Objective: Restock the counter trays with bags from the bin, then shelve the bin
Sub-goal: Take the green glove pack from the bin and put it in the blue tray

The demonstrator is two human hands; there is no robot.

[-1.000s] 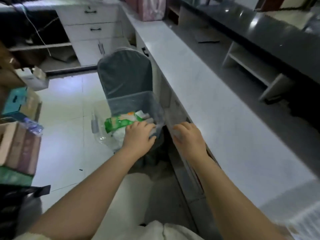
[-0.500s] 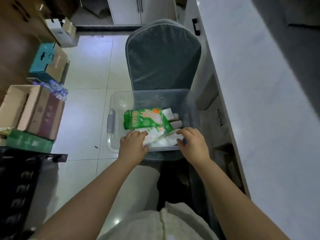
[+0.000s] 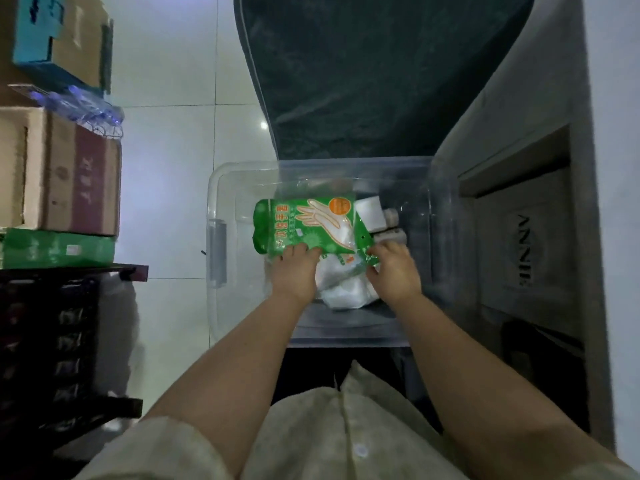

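Fingers of left hand (image 3: 296,271) and right hand (image 3: 394,271) clenched on near edge of green bag (image 3: 304,223) (inside clear bin (image 3: 216,237))

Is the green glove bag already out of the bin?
No, the green glove bag lies inside the clear bin, with the left hand and right hand gripping its near edge.

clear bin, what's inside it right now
A green glove bag lies on top, the left hand and right hand gripping its near edge. White bags sit beneath it, white rolls beside it at right. Whatever lies under those is covered.
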